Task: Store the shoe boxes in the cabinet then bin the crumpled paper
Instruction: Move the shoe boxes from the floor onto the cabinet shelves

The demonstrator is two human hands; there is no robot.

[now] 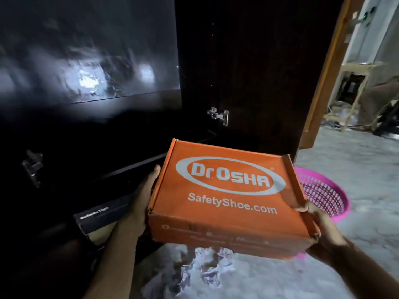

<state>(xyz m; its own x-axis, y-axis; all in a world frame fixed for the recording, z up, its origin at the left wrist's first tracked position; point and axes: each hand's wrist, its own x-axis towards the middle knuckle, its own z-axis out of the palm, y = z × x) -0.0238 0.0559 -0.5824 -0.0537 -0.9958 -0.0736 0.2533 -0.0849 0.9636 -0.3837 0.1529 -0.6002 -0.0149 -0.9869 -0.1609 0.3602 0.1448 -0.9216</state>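
An orange shoe box (228, 197) printed "Dr.OSHA SafetyShoe.com" is held level in front of the open dark cabinet (90, 134). My left hand (142, 199) grips its left side, with the thumb up along the edge. My right hand (317, 221) grips its right near corner, thumb on the lid. A black shoe box (101, 216) lies low at the cabinet's front, left of my left hand. Crumpled paper (205, 266) lies on the floor below the orange box. A pink mesh basket (323, 193) stands on the floor to the right, partly hidden by the box.
The cabinet door (259, 72) stands open to the right, its hinge (219, 115) showing. A glossy dark shelf (90, 61) spans the upper left. Pale marble floor (356, 169) stretches right toward a wooden stand (349, 93) with cables.
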